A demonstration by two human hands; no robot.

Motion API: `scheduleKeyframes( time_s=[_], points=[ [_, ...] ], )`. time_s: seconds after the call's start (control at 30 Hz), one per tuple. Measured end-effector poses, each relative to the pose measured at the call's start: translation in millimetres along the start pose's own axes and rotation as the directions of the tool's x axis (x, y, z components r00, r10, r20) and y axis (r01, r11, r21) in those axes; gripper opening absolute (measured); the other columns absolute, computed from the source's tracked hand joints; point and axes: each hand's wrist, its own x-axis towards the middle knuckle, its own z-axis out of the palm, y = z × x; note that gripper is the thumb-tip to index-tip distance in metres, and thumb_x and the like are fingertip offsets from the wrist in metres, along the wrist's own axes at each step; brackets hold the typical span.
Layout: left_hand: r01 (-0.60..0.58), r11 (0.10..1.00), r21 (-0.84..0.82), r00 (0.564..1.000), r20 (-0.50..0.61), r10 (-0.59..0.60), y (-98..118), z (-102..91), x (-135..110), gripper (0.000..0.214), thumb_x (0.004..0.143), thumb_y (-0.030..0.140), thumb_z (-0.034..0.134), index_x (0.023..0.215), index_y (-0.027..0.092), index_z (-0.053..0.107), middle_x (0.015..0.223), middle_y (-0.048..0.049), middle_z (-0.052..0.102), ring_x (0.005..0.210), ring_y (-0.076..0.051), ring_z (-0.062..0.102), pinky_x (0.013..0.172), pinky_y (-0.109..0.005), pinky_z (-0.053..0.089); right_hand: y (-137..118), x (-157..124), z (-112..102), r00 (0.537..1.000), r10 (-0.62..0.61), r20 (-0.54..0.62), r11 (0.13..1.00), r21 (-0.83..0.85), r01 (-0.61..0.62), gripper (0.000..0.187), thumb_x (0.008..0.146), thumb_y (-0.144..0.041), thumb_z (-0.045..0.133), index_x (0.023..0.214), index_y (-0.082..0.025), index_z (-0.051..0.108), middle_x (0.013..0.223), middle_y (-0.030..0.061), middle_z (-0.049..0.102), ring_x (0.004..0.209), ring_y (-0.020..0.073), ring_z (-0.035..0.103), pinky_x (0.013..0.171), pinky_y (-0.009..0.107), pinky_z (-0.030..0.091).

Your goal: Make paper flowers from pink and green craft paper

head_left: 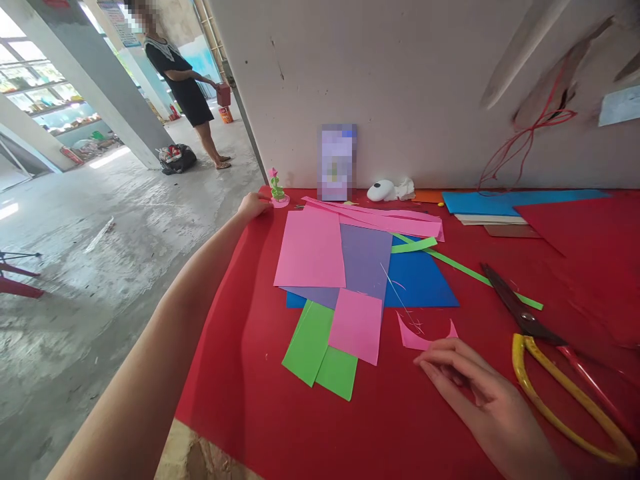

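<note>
My left hand [254, 207] reaches to the table's far left corner, its fingertips closed at the pink round base of a small paper flower [275, 188] with a green stem. My right hand [473, 390] rests on the red table covering, fingers curled and thumb near the index tip, with nothing visible between them. Just behind its fingers lies a curved pink paper scrap [413, 339]. Large yellow-and-red-handled scissors [527, 321] lie to its right, blades partly apart. Between my hands are pink paper [313, 250], a pink square [356, 325] and green pieces [309, 340].
Purple [367, 250] and blue sheets [420, 277] lie under pink strips [390, 220] and a thin green strip [470, 269]. A phone-like device [339, 163] leans against the board [425, 87], beside a white rounded object [381, 191]. A person [185, 83] stands across the floor.
</note>
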Motion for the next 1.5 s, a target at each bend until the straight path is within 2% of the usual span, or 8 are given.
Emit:
scheduleKeyframes(
  time_s=[0.43, 0.73, 0.9, 0.93, 1.0, 1.07, 1.23, 1.5],
  points=[
    [0.018, 0.985, 0.169, 0.987, -0.161, 0.009, 17.7, -3.9, -30.1, 0.034, 0.090, 0.037, 0.056, 0.116, 0.014, 0.056, 0.117, -0.0083, 0.059, 0.103, -0.021, 0.060, 0.088, -0.040, 0.053, -10.5, 1.7, -0.1, 1.000, -0.019, -0.023, 1.000, 0.014, 0.019, 0.039, 0.079, -0.058, 0.057, 0.073, -0.019, 0.064, 0.082, 0.0066, 0.057, 0.073, 0.0118, 0.056, 0.059, 0.016, 0.050],
    [-0.280, 0.947, 0.154, 0.960, 0.055, 0.275, 43.2, 22.9, -150.1, 0.029, 0.089, 0.024, 0.054, 0.063, 0.013, 0.050, 0.058, 0.0050, 0.043, 0.052, -0.005, 0.041, 0.050, -0.019, 0.036, -23.9, 1.9, 1.2, 0.999, -0.029, -0.033, 0.999, 0.012, 0.030, 0.045, 0.079, -0.062, 0.054, 0.071, -0.019, 0.063, 0.078, 0.0056, 0.056, 0.067, 0.0108, 0.053, 0.057, 0.019, 0.048],
    [-0.551, 0.831, 0.080, 0.760, 0.460, 0.459, 46.5, 33.0, -275.6, 0.040, 0.076, 0.017, 0.062, 0.044, 0.017, 0.038, 0.041, 0.0049, 0.032, 0.040, -0.005, 0.025, 0.042, -0.024, 0.021, -23.9, 2.1, 1.2, 0.998, -0.045, -0.036, 0.999, -0.005, 0.044, 0.043, 0.082, -0.059, 0.053, 0.073, -0.018, 0.063, 0.081, 0.0056, 0.057, 0.071, 0.0109, 0.054, 0.060, 0.020, 0.047],
    [-0.639, 0.766, 0.066, 0.665, 0.549, 0.507, 44.8, 32.7, -299.4, 0.032, 0.075, 0.016, 0.063, 0.048, 0.018, 0.045, 0.043, 0.0037, 0.040, 0.041, -0.006, 0.027, 0.042, -0.025, 0.021, -23.7, 2.5, 1.4, 0.998, -0.049, -0.036, 0.999, -0.011, 0.049, 0.043, 0.083, -0.059, 0.053, 0.074, -0.018, 0.062, 0.081, 0.0056, 0.057, 0.072, 0.0111, 0.054, 0.061, 0.020, 0.047],
    [-0.963, 0.226, 0.147, 0.267, 0.647, 0.714, 39.7, 31.0, -338.7, 0.023, 0.081, 0.010, 0.051, 0.061, 0.020, 0.056, 0.053, -0.0002, 0.054, 0.043, -0.011, 0.035, 0.040, -0.029, 0.020, -23.9, 2.9, 2.4, 0.997, -0.063, -0.038, 0.998, -0.026, 0.062, 0.042, 0.084, -0.058, 0.051, 0.074, -0.018, 0.062, 0.082, 0.0055, 0.058, 0.074, 0.0115, 0.055, 0.063, 0.021, 0.048],
    [-0.975, -0.089, 0.204, 0.074, 0.673, 0.736, 33.8, 29.7, -363.4, 0.020, 0.081, 0.009, 0.048, 0.069, 0.019, 0.060, 0.066, -0.0034, 0.063, 0.051, -0.014, 0.048, 0.040, -0.029, 0.031, -24.8, 2.0, 4.1, 0.996, -0.084, -0.038, 0.996, -0.044, 0.082, 0.042, 0.085, -0.057, 0.049, 0.074, -0.018, 0.061, 0.082, 0.0054, 0.058, 0.076, 0.0119, 0.055, 0.065, 0.022, 0.048],
    [-0.909, -0.199, 0.366, 0.144, 0.725, 0.673, 19.3, 34.4, -376.0, 0.042, 0.074, 0.029, 0.057, 0.111, 0.009, 0.064, 0.119, -0.0179, 0.065, 0.093, -0.028, 0.064, 0.061, -0.033, 0.054, -29.2, 0.8, 1.1, 0.990, -0.136, -0.040, 0.981, -0.144, 0.129, 0.036, 0.086, -0.050, 0.045, 0.075, -0.019, 0.061, 0.085, 0.0053, 0.060, 0.082, 0.0137, 0.058, 0.074, 0.026, 0.049],
    [-0.904, -0.244, 0.350, 0.153, 0.800, 0.580, 5.9, 42.6, -377.5, 0.079, 0.056, 0.054, 0.072, 0.116, 0.003, 0.062, 0.115, -0.0251, 0.065, 0.092, -0.034, 0.065, 0.066, -0.037, 0.055, -30.6, 91.9, -55.7, 0.979, 0.022, -0.203, 0.896, -0.430, -0.109, 0.021, 0.088, -0.032, 0.057, 0.092, -0.012, 0.061, 0.101, 0.0061, 0.059, 0.103, 0.0150, 0.053, 0.096, 0.038, 0.044]
  ],
)
